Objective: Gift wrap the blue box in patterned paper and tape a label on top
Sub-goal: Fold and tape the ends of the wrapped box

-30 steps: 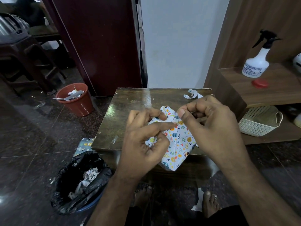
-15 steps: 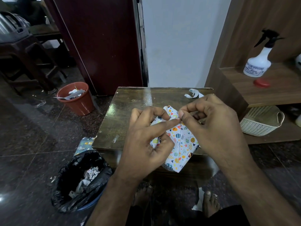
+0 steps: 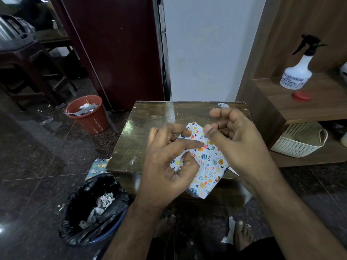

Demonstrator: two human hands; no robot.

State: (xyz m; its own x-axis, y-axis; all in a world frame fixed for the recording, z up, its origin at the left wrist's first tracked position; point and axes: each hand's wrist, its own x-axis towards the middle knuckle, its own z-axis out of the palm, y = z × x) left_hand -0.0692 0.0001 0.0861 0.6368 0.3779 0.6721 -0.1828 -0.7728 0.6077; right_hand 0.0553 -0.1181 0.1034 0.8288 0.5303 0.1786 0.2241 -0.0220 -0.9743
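Nearest, on the floor at lower left, a bin point(image 3: 93, 211) lined with a black bag holds crumpled scraps. Above it, the left hand point(image 3: 165, 166) grips the box point(image 3: 203, 166), already covered in patterned paper, at the near edge of the tabletop point(image 3: 150, 128); its forefinger lies straight across the paper and the thumb presses from below. The box overhangs the tabletop's near edge, one corner pointing toward the person. The right hand point(image 3: 236, 145) hovers just right of the box with fingers loosely curled, thumb and forefinger apart, holding nothing I can make out. Farther left stands an orange bucket point(image 3: 88, 115). On the shelf at right stands a spray bottle point(image 3: 296, 72), a red cap point(image 3: 301, 96) before it.
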